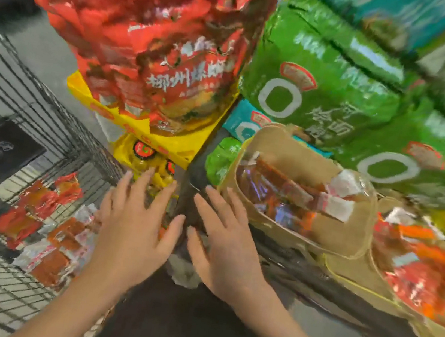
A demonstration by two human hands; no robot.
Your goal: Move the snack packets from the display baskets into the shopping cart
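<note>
The view is blurred by motion. My left hand (138, 222) and my right hand (224, 240) hover side by side at the centre, fingers spread, nothing in either. Right of my right hand stands a tan display basket (349, 237) holding small red and orange snack packets (283, 194). A second tan basket (370, 289) further right holds more red packets (423, 279). At the lower left the wire shopping cart (5, 98) holds several red and brown snack packets (47, 229). My left hand is above the cart's right edge.
Large red bags (161, 45) and yellow bags (143, 154) are stacked straight ahead. Green bags (311, 95) and teal bags (241, 125) fill the shelf at the right. A dark shelf edge (339, 307) runs under the baskets.
</note>
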